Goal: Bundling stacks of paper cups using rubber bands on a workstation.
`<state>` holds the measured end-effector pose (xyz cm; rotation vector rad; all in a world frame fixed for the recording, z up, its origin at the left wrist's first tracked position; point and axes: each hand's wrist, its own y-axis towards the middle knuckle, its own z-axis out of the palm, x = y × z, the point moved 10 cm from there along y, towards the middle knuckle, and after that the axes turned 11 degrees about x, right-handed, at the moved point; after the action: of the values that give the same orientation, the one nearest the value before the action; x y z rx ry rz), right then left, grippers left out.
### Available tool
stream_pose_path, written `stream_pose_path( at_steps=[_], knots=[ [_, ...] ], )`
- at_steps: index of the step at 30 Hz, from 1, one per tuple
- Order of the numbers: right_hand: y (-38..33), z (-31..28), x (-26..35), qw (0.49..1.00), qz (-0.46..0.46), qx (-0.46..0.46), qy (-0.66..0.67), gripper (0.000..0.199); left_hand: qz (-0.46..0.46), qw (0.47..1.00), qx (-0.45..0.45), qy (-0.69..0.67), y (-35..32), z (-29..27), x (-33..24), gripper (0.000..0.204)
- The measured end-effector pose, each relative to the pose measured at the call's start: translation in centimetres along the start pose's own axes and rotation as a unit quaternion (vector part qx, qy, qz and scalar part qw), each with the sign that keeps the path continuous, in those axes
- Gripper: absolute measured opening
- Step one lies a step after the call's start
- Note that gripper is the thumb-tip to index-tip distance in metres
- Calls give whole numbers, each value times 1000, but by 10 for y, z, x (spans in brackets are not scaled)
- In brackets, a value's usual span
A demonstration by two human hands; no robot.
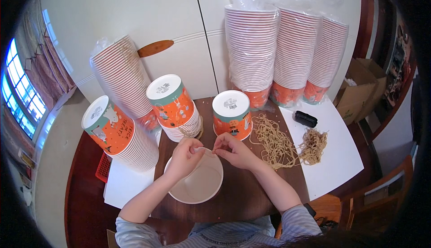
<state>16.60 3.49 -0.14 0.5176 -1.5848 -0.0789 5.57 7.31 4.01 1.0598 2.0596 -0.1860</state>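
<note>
An open paper bucket (197, 187) with a white inside stands before me at the table's near edge. Over its far rim, my left hand (186, 156) and my right hand (233, 151) meet with fingertips pinched around a thin cord; the fingers partly hide it. A loop of tan cord (200, 124) rises behind my left hand, in front of a stack of upside-down buckets (168, 106) printed orange and green. Just beyond my right hand is another upturned orange bucket (231, 115). A loose heap of tan cords (274, 142) lies to the right of that hand.
Tall stacks of nested buckets in clear plastic (251, 50) stand at the back right. More stacks (121, 135) lean at the left. A smaller cord bundle (313, 145) and a black object (305, 119) lie on the white board at right. Cardboard boxes (359, 90) stand beyond.
</note>
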Motion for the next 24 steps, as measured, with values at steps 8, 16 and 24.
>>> stream_pose_path(
  at_steps=[8,16,24],
  knots=[
    [0,-1,5,999,18,-19,27,17,83,991,10,109,-14,1,-43,23],
    [-3,-2,13,999,-10,-20,25,16,132,979,-26,153,-14,4,-55,14],
    [-8,-5,40,986,-8,-3,-164,18,29,997,65,29,-15,10,-41,10]
  ],
)
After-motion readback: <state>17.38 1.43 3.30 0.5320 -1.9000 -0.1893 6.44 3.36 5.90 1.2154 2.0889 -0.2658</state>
